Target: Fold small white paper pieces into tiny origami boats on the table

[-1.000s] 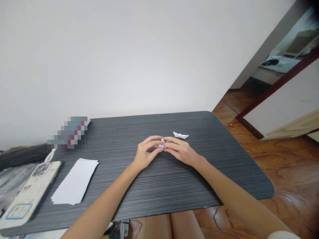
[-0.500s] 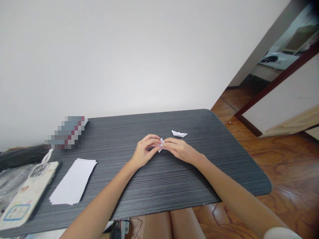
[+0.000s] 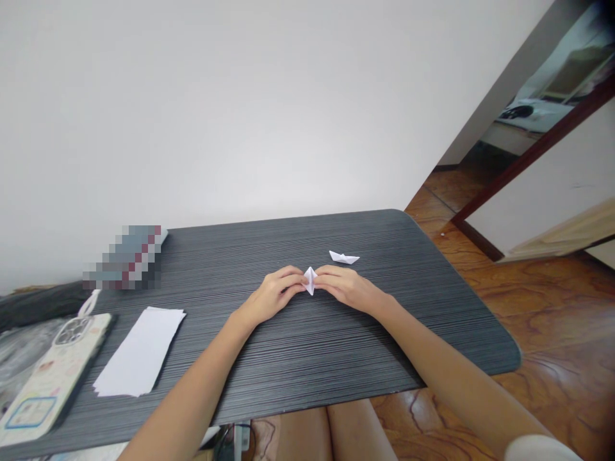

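Observation:
Between my two hands is a small piece of folded white paper (image 3: 311, 281), diamond-shaped with a crease running down its middle. My left hand (image 3: 277, 294) pinches its left corner between thumb and fingers. On the other side, my right hand (image 3: 350, 287) grips the right corner the same way. Just beyond my right hand, a folded white paper boat (image 3: 344, 258) lies on the dark table (image 3: 269, 246). The fingertips partly cover the side corners of the folded paper.
A stack of white paper sheets (image 3: 141, 352) lies at the left, beside a phone in a patterned case (image 3: 52, 378). Farther back is a blurred-out grey and red object (image 3: 127, 256). A white wall (image 3: 269, 109) borders the table's far edge.
My left hand has shifted its grip to the left corner, fingers drawn slightly lower. The folded paper now shows more fully as a diamond between the hands.

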Demonstrator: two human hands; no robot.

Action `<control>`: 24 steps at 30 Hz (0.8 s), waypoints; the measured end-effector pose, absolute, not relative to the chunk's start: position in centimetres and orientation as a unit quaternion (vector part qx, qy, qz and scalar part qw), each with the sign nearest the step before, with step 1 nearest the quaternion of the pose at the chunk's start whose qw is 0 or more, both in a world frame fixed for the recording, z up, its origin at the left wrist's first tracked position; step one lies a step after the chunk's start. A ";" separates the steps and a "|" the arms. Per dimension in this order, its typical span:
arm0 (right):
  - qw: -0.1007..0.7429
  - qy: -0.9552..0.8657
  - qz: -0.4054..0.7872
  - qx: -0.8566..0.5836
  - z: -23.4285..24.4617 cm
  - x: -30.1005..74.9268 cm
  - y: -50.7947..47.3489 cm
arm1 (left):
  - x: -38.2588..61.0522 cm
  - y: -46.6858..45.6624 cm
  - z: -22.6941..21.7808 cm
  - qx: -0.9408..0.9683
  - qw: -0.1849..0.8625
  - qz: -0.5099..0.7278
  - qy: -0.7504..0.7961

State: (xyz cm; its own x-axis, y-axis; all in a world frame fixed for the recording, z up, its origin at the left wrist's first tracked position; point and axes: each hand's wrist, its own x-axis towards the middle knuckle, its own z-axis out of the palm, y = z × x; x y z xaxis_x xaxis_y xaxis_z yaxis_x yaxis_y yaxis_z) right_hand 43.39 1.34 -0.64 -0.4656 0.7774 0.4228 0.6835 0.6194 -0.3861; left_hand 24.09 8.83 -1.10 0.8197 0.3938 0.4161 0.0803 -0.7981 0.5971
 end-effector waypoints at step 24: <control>0.254 -0.861 0.115 -0.425 -1.2 43.2 1.4 | 23.2 8.7 -0.6 0.965 0.170 0.172 0.101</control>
